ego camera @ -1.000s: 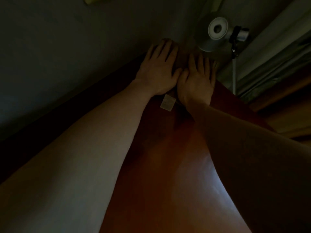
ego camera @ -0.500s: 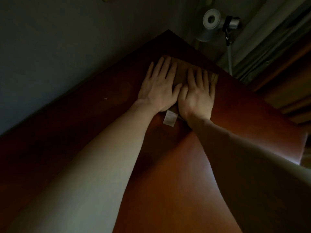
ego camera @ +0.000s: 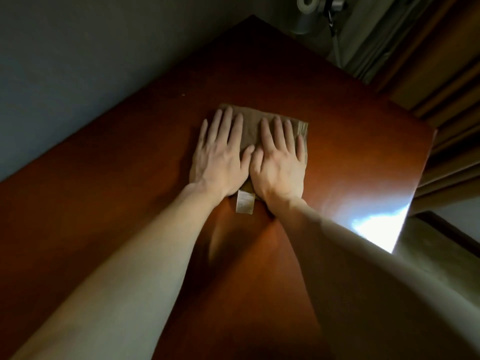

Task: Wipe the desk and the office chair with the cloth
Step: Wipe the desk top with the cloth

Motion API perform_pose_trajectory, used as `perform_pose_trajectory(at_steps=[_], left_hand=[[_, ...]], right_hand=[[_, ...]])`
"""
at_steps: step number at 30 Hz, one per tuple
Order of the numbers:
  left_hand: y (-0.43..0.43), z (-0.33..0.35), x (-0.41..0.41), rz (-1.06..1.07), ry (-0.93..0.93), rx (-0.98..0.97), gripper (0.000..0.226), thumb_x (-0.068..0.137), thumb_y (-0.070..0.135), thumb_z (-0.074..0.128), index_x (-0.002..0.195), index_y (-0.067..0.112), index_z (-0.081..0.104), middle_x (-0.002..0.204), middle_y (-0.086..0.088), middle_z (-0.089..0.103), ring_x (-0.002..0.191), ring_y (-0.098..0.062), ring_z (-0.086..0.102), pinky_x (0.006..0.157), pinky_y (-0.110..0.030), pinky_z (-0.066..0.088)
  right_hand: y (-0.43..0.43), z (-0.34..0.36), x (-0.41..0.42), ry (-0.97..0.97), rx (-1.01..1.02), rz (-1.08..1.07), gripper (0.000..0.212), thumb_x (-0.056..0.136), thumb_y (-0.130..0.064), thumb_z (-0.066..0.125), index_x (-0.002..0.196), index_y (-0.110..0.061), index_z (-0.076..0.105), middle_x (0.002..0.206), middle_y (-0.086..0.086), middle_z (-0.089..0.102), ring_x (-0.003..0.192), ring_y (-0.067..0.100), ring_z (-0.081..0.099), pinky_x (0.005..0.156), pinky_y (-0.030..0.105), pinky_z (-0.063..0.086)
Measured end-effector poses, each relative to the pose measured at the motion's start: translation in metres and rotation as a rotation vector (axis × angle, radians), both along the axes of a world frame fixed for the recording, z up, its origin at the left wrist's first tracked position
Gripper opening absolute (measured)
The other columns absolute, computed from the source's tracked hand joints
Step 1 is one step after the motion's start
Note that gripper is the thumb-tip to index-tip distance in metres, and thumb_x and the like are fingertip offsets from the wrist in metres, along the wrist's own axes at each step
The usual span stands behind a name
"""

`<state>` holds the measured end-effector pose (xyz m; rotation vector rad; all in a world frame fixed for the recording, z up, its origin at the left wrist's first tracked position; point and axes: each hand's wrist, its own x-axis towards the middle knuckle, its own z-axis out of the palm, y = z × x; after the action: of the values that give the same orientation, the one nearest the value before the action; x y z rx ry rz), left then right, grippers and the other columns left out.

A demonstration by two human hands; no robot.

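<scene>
A folded brown cloth point(ego camera: 250, 126) lies flat on the reddish-brown wooden desk point(ego camera: 130, 190), with a small white label point(ego camera: 245, 202) sticking out of its near edge. My left hand point(ego camera: 220, 157) presses flat on the cloth's left half, fingers straight and slightly spread. Beside it, thumbs almost touching, my right hand point(ego camera: 280, 157) presses flat on the right half. The office chair is out of view.
The desk's far corner point(ego camera: 253, 19) meets a grey wall point(ego camera: 78, 61) on the left. Beyond the right edge hang curtains point(ego camera: 428, 87). A grey lamp or fan on a stand point(ego camera: 307, 6) sits past the far corner. Bright glare point(ego camera: 376, 224) marks the desk's right edge.
Both hands have slid the cloth from the desk's far corner back toward me, staying flat and side by side on it.
</scene>
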<state>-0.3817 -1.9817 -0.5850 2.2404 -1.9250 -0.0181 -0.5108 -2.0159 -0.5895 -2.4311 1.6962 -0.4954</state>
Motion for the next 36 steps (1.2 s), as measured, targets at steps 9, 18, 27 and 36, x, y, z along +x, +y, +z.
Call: perform_pose_trajectory(at_steps=[9, 18, 27, 36], left_hand=[[0.141, 0.002, 0.016, 0.123, 0.034, 0.022, 0.068, 0.108, 0.049, 0.010, 0.164, 0.011, 0.009, 0.171, -0.014, 0.006, 0.159, -0.027, 0.001, 0.128, -0.049, 0.006], [0.186, -0.001, 0.028, 0.182, 0.025, 0.062, 0.070, 0.105, 0.051, 0.007, 0.165, 0.014, 0.006, 0.172, -0.012, 0.003, 0.159, -0.027, -0.001, 0.127, -0.051, 0.007], [0.148, -0.001, 0.057, 0.107, -0.003, 0.105, 0.074, 0.102, 0.056, 0.002, 0.165, 0.015, 0.004, 0.171, -0.013, -0.001, 0.158, -0.029, -0.004, 0.127, -0.054, 0.002], [0.072, 0.001, 0.100, 0.089, 0.030, 0.077, 0.077, 0.100, 0.056, 0.001, 0.165, 0.014, 0.005, 0.172, -0.014, 0.001, 0.159, -0.028, -0.002, 0.128, -0.051, 0.006]], right_hand=[[0.122, 0.003, 0.024, 0.028, 0.036, 0.122, 0.065, 0.101, -0.042, 0.020, 0.164, -0.024, 0.023, 0.172, 0.004, 0.015, 0.159, 0.020, 0.002, 0.129, 0.044, -0.001], [0.161, -0.002, 0.038, 0.035, 0.064, 0.142, 0.065, 0.100, -0.042, 0.023, 0.164, -0.028, 0.022, 0.172, 0.001, 0.013, 0.159, 0.018, 0.000, 0.129, 0.044, 0.001], [0.133, -0.002, 0.060, 0.012, 0.044, 0.090, 0.066, 0.098, -0.040, 0.028, 0.163, -0.027, 0.026, 0.171, 0.001, 0.016, 0.159, 0.018, 0.003, 0.128, 0.037, -0.006], [0.058, -0.006, 0.100, -0.022, 0.022, 0.085, 0.064, 0.100, -0.042, 0.028, 0.163, -0.028, 0.025, 0.171, 0.002, 0.018, 0.159, 0.018, 0.004, 0.129, 0.040, -0.002]])
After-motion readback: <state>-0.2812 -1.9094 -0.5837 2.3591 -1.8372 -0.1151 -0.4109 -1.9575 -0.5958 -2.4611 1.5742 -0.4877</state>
